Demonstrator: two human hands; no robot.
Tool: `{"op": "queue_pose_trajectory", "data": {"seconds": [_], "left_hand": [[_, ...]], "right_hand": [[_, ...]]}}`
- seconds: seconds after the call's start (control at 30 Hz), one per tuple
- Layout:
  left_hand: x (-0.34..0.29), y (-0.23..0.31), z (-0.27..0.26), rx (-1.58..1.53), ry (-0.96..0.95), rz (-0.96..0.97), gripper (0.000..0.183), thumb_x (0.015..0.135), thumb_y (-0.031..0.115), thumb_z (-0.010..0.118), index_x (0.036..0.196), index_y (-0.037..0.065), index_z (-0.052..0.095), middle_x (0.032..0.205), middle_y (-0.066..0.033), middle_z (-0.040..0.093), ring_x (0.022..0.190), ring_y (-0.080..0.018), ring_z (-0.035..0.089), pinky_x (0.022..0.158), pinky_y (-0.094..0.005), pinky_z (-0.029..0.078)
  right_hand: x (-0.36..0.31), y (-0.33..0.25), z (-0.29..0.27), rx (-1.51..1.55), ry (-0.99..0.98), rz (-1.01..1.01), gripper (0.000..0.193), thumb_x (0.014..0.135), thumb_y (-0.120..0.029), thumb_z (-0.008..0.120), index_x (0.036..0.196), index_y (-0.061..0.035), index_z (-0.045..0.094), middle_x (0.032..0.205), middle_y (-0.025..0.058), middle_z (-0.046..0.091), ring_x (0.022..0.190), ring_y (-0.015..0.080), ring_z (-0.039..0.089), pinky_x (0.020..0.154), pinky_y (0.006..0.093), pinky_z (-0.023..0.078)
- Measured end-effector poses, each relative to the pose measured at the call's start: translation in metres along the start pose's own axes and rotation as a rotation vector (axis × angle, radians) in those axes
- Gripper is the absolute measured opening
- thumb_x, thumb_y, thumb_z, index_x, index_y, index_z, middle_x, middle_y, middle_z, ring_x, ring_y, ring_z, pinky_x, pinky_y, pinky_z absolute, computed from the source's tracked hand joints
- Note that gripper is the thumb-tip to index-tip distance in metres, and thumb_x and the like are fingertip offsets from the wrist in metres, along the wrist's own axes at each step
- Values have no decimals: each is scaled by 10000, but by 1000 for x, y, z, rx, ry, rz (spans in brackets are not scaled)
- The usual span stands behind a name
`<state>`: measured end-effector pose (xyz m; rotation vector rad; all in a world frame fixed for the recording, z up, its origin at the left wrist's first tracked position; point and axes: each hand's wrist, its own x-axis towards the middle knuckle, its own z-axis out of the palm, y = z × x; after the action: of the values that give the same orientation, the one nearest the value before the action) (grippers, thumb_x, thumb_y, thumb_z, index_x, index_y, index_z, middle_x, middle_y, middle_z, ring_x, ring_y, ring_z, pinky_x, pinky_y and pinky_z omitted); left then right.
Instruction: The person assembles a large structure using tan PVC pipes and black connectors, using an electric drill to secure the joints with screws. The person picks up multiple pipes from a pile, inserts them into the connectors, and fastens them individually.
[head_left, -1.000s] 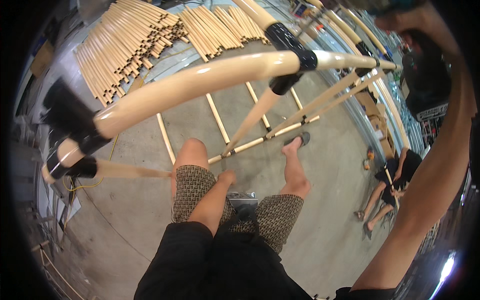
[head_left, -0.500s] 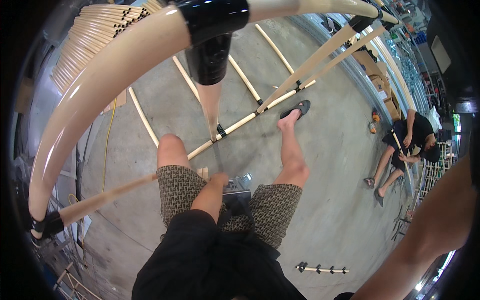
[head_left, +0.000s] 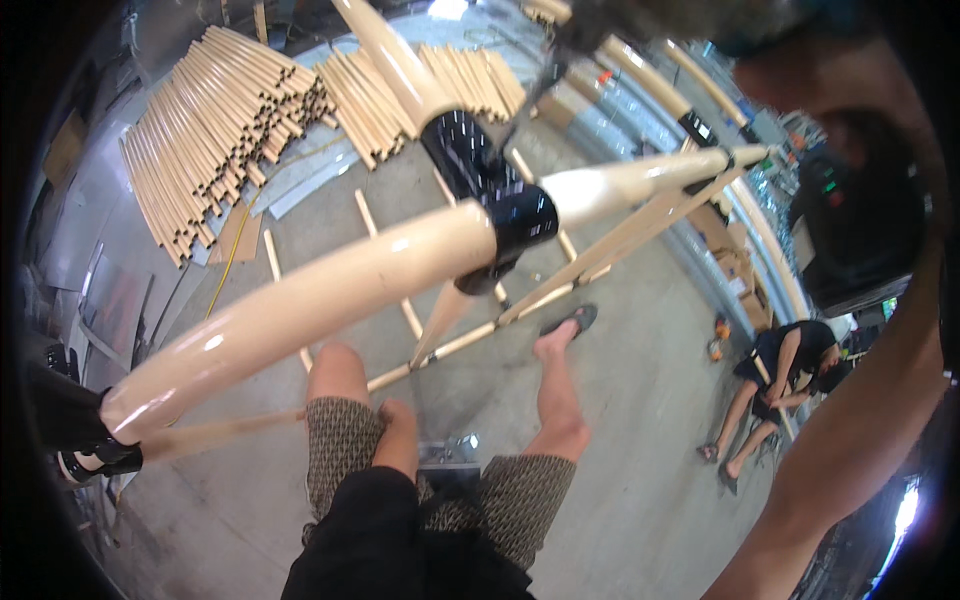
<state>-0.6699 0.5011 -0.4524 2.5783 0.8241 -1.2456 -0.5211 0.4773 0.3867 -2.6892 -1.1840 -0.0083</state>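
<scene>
I look down from a height past my own legs in patterned shorts. My left hand [head_left: 396, 418] lies between my thighs, close to the left knee, and its fingers are hidden from me. My right arm rises along the right edge; my right hand [head_left: 800, 85] is a blur at the top rim. A thick pale bamboo pole [head_left: 300, 300] crosses just in front of me and meets other poles at a glossy black wrapped joint [head_left: 500, 220]. Thinner bamboo poles [head_left: 600, 250] run down to the concrete floor. My right foot wears a dark sandal [head_left: 574, 320].
Piles of cut bamboo poles [head_left: 220, 120] lie on the floor at the upper left, with a yellow cable [head_left: 235, 240] beside them. Another person [head_left: 790, 370] in black sits on the floor at the right. Cardboard boxes [head_left: 730, 270] stand along the right wall.
The view has swung: the black joint has shifted from the top edge to the middle, and the bamboo piles show again. My left hand stays between my thighs.
</scene>
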Motion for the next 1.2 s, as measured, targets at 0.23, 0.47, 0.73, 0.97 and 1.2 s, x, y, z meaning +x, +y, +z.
{"op": "queue_pose_trajectory", "data": {"seconds": [0.23,0.47,0.73,0.97,1.2], "left_hand": [[12,-15,-25,-309,90,-87,202,877,193,636,1004,63,725,920,-93,726,799,-304,713,580,-492,552],[17,-8,-28,-430,119,-87,245,883,217,636,1045,46,705,943,-116,722,830,-322,709,621,-487,558],[20,-14,-12,-544,142,-122,300,889,244,635,1092,28,682,968,-141,718,866,-343,705,668,-481,565],[44,0,-15,-706,407,-158,351,894,268,635,1133,12,662,991,-164,714,897,-362,701,709,-476,572],[26,-15,-105,-1225,322,-114,437,846,231,689,1206,2,596,1091,-227,673,1008,-384,663,831,-459,530]], "right_hand": [[9,4,3,74,-54,47,301,623,-74,864,878,-13,716,633,16,638,466,73,537,426,226,417],[9,4,-2,38,-68,163,289,596,-71,867,839,-16,720,634,14,638,472,77,538,451,236,425],[11,1,-3,40,-96,185,274,618,-147,828,819,-16,697,573,9,584,475,91,543,448,243,428],[12,0,-4,76,-109,200,284,610,-160,836,810,-14,698,582,13,597,482,89,552,456,245,444],[7,9,-7,155,-136,199,313,618,-115,833,881,-15,695,610,8,610,490,80,548,459,242,442]]}}
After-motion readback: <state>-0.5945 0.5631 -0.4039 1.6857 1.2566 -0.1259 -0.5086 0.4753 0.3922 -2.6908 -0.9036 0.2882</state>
